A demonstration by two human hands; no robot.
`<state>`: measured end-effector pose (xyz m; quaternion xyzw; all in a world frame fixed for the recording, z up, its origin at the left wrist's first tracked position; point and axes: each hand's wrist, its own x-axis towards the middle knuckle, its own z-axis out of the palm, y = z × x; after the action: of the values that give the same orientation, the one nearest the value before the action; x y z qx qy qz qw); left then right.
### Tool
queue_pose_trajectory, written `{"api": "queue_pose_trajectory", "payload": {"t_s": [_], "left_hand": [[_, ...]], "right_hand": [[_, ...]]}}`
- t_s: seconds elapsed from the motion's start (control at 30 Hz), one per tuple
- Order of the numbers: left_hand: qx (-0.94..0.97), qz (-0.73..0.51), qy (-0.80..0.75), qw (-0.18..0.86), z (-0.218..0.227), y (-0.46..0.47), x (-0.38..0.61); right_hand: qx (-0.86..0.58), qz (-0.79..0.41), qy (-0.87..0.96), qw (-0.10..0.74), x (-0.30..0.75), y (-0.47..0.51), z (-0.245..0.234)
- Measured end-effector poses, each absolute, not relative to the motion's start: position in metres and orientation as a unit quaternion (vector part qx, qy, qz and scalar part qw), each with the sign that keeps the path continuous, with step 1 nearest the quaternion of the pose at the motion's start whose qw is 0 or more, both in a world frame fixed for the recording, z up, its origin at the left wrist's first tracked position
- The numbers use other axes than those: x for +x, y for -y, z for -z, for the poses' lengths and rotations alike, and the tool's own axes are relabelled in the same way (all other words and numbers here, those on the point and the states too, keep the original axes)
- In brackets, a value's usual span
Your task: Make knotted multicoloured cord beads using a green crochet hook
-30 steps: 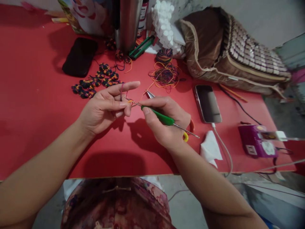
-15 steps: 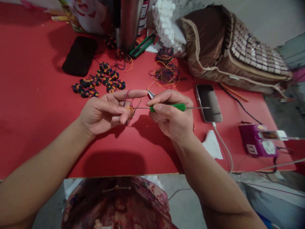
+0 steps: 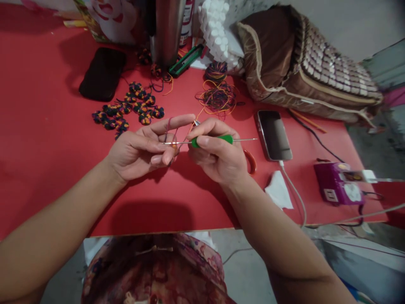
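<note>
My right hand (image 3: 218, 154) grips a green-handled crochet hook (image 3: 215, 139) held level, its metal tip reaching left into a tiny orange stitch. My left hand (image 3: 144, 147) pinches that small crochet piece (image 3: 172, 144) between thumb and middle finger, with the forefinger stretched out and multicoloured thread (image 3: 167, 126) looped over it. The thread runs back to a loose tangle of yarn (image 3: 218, 96) on the red table (image 3: 47, 126). Several finished dark crochet pieces (image 3: 126, 109) lie beyond my left hand.
A phone (image 3: 274, 134) on a white cable lies right of my hand, beside a white tissue (image 3: 278, 192) and a purple charger (image 3: 340, 188). A brown bag (image 3: 303, 67), a steel flask (image 3: 166, 29), a black pouch (image 3: 103, 74) and scissors' red handle (image 3: 251, 161) sit around.
My right hand swung the hook from a downward slant to level, then pushed its tip left further into the stitch. The left hand kept its pinch and stretched forefinger.
</note>
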<state>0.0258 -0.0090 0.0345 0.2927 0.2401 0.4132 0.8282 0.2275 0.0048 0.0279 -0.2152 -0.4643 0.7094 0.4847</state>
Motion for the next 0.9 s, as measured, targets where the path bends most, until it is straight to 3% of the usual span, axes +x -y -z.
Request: {"api": "queue_pose_trajectory", "payload": {"t_s": [0.47,0.9], "left_hand": [[0.348,-0.53,-0.279,0.721,-0.038,0.014,0.035],[0.31,-0.514,-0.272,0.752,-0.032,0.011,0.031]], "right_hand": [[-0.26,-0.663,0.444,0.543,0.217,0.002,-0.019],[-0.291,-0.598,0.515,0.541,0.216,0.007,-0.013]]}}
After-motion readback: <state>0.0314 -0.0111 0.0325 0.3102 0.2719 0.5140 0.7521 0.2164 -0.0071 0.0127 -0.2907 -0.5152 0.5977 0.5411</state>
